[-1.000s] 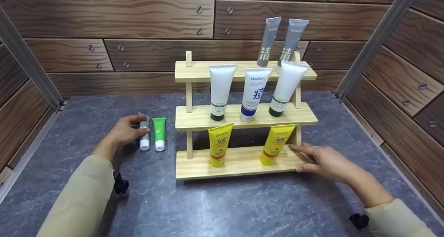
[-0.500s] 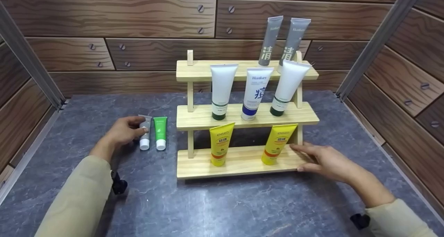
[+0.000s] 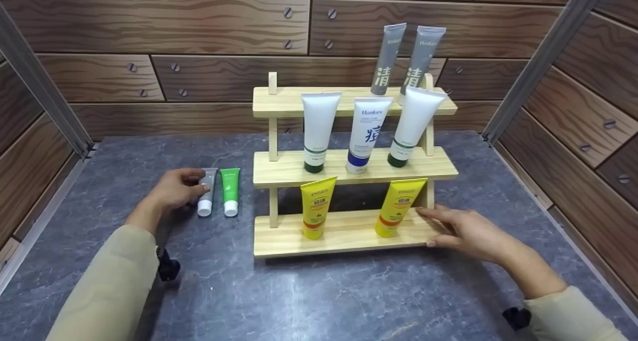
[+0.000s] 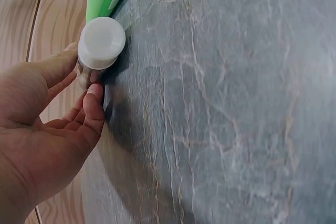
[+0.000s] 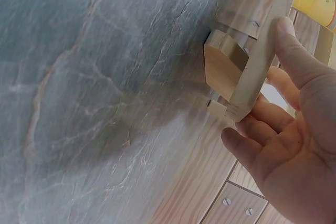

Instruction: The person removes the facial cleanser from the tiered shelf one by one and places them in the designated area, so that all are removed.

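My left hand (image 3: 175,190) pinches a small grey tube (image 3: 208,194) with a white cap (image 4: 101,40), which lies on the table. Thumb and fingertips are at the tube's sides in the left wrist view. Just right of it lies a green tube (image 3: 230,189), also white-capped. My right hand (image 3: 468,230) grips the right end of the bottom board of a three-tier wooden display rack (image 3: 349,246). In the right wrist view the thumb (image 5: 287,30) rests on top of the board (image 5: 260,61), with fingers below and behind its end.
Two yellow tubes (image 3: 317,211) stand on the bottom tier. White tubes (image 3: 320,126) fill the middle tier, one with a blue band (image 3: 366,131). Two grey tubes (image 3: 388,62) stand at the top right. Wood-patterned walls (image 3: 199,27) enclose the marbled table (image 3: 239,296).
My left hand and the grey tube in it have shifted slightly left, leaving a wider gap to the green tube. My right hand stays on the rack.
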Action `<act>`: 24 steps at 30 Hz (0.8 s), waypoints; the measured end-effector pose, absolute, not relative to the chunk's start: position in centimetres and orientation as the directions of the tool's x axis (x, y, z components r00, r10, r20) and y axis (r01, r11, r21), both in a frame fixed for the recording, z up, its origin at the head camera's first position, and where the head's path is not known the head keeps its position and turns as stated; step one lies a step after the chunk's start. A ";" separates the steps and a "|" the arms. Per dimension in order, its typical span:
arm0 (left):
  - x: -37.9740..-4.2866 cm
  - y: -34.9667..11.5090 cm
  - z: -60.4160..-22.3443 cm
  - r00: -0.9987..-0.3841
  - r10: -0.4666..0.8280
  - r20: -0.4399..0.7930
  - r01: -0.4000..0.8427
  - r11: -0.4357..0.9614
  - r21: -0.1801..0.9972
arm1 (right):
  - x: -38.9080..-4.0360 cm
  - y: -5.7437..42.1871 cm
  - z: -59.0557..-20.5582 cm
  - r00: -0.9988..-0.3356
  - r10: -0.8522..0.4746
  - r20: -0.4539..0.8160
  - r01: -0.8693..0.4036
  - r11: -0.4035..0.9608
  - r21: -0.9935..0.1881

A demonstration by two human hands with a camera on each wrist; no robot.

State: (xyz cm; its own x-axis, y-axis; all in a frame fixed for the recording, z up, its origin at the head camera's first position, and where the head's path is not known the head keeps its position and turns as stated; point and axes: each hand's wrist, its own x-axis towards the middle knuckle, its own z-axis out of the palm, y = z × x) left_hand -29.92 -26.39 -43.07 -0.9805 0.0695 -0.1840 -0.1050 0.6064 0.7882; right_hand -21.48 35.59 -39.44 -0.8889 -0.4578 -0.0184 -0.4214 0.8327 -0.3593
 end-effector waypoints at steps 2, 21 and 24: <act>-29.9 -26.6 -43.1 -0.981 0.071 -0.182 -0.102 0.610 0.785 | -21.5 35.6 -39.4 -0.889 -0.458 -0.018 -0.422 0.833 -0.358; -29.3 -27.2 -40.4 -0.980 0.104 -0.168 -0.067 0.625 0.778 | -21.5 35.5 -39.3 -0.890 -0.454 -0.041 -0.414 0.842 -0.345; -29.1 -27.4 -39.3 -0.982 0.109 -0.156 -0.056 0.621 0.782 | -21.5 35.5 -39.3 -0.889 -0.458 -0.028 -0.421 0.838 -0.346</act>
State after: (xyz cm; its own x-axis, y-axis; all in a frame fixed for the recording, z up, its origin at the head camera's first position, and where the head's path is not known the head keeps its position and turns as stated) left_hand -29.08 -27.41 -39.26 -0.9817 0.1088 -0.1561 -0.0555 0.6209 0.7820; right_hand -21.53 35.52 -39.33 -0.8888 -0.4575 -0.0278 -0.4208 0.8384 -0.3464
